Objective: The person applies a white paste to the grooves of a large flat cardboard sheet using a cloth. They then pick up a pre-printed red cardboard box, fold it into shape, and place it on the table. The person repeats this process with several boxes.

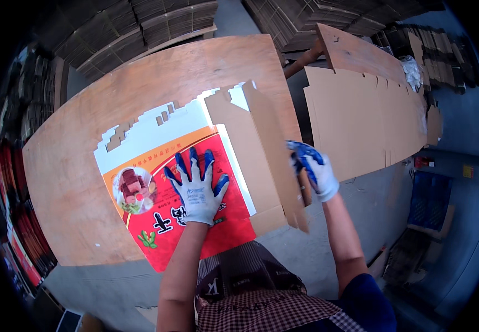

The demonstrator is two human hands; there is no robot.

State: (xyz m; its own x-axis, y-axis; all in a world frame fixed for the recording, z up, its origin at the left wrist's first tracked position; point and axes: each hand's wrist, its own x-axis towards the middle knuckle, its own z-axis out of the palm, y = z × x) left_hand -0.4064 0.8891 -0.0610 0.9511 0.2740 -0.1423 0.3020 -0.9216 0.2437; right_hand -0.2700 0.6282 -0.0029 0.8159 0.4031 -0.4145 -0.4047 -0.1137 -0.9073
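Flat red-and-white printed cardboard carton blank (195, 182) on round plywood worktop (68, 182). Left hand (198, 185) spread flat, pinning printed panel; right hand (314, 171) clenched on raised brown flap (272, 149) at blank's right edge. Probably light, stiff, creasing readily; best gripped along flap edges.

Plywood table (73, 182), perhaps concrete floor (377, 188)

Left hand (196, 185), gloved, pressed flat, fingers spread, on red printed panel of flattened carton (184, 182) lying on wooden table (68, 182). Right hand (312, 169), gloved, grips raised brown flap (272, 149) at carton's right edge, flap tilted up. Plain cardboard sheets (355, 122) on second surface to right, apart from carton. Stacked cardboard (156, 22) behind table.
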